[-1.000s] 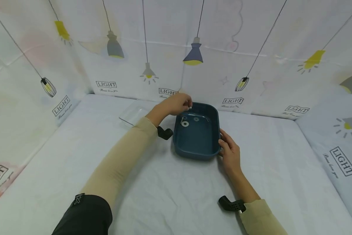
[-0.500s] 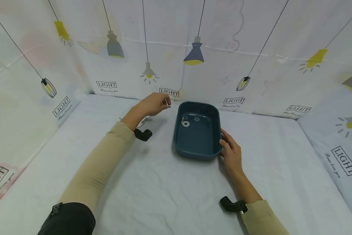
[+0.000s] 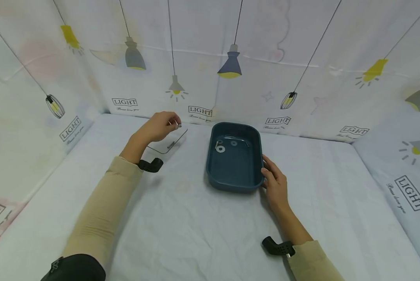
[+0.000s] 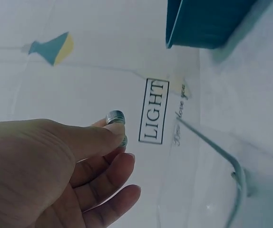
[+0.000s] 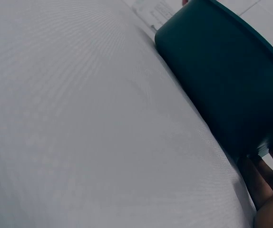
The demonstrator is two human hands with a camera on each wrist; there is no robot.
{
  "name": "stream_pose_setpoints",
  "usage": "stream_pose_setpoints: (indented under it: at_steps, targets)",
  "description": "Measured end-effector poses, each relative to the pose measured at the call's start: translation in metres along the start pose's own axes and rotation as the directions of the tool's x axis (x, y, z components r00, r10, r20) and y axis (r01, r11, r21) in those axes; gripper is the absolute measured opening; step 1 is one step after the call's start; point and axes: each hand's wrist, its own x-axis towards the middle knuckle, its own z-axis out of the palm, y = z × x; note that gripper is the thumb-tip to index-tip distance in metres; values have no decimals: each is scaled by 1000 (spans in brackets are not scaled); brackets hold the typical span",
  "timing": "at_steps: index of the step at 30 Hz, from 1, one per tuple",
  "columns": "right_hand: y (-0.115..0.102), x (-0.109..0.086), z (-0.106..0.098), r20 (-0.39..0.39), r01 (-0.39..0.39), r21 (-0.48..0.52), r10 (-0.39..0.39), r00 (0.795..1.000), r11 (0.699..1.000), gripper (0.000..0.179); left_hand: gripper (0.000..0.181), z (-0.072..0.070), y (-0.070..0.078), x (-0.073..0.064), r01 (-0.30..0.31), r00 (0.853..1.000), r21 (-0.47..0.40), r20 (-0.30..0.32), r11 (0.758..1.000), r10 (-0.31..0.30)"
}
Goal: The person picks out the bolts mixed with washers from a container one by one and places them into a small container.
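My left hand [image 3: 160, 127] pinches a small silver metal piece [image 4: 115, 116] between thumb and index finger; its top end is round and ridged. Lower down, more silver shows past the thumb, and the rest is covered by the fingers. The hand is above a clear plastic box [image 3: 160, 150] with a thin dark edge. To the right stands a deep dark-blue tray [image 3: 234, 171]. Flat washers [image 3: 220, 149] and small bolts [image 3: 247, 143] lie toward its far end. My right hand [image 3: 276, 185] holds the tray's right side, fingertips against the outer wall.
A white cloth [image 3: 202, 234] covers the table. Behind it and at both sides rise white curtains [image 3: 301, 47] printed with hanging lamps. Each wrist wears a black camera mount, the left one [image 3: 151, 165] close over the cloth.
My left hand has moved left from over the tray's far corner to above the clear box, the silver piece between its fingertips. My right hand and the tray stay in place.
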Motion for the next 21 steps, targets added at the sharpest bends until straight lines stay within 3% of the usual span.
stream_pose_setpoints:
  at_steps: [9,13,21]
  targets:
    - [-3,-1,0,-7,6,-24,-6,1000,1000,44,23,9,-29,-15,92,991,-88,-93,992,-100]
    - [-2,-1,0,5,-5,-15,5,1000,1000,44,22,20,-33,-15,133,987,-93,-83,987,-140]
    - [-1,-1,1,-5,-2,-23,2,1000,1000,44,21,36,-38,-3,163,984,-36,-63,986,-165]
